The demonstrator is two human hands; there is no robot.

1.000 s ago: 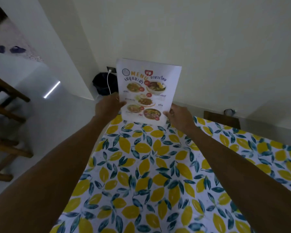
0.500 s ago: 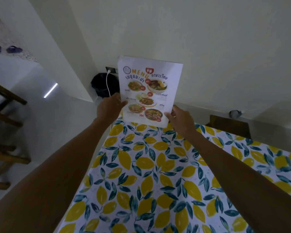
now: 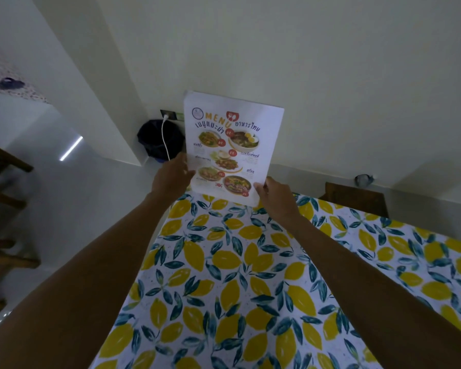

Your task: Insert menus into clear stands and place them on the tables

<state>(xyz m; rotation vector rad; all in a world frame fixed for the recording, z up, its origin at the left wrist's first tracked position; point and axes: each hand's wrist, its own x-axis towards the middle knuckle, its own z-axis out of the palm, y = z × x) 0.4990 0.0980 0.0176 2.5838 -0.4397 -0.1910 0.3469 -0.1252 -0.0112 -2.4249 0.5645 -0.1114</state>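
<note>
A white menu [image 3: 232, 145] with food photos stands upright at the far edge of the table [image 3: 250, 275], which wears a lemon-print cloth. My left hand [image 3: 171, 175] grips the menu's lower left edge. My right hand [image 3: 276, 195] pinches its lower right corner. Whether a clear stand surrounds the sheet I cannot tell; its bottom edge meets the tablecloth.
A black bin [image 3: 159, 142] with a white cable sits on the floor by the wall behind the menu. A wooden chair back [image 3: 357, 198] shows beyond the table at right. Wooden furniture [image 3: 3, 209] stands at the left. Pale wall rises behind.
The menu stays held by both hands at the table's far edge; it has tilted slightly and my view has shifted a little.
</note>
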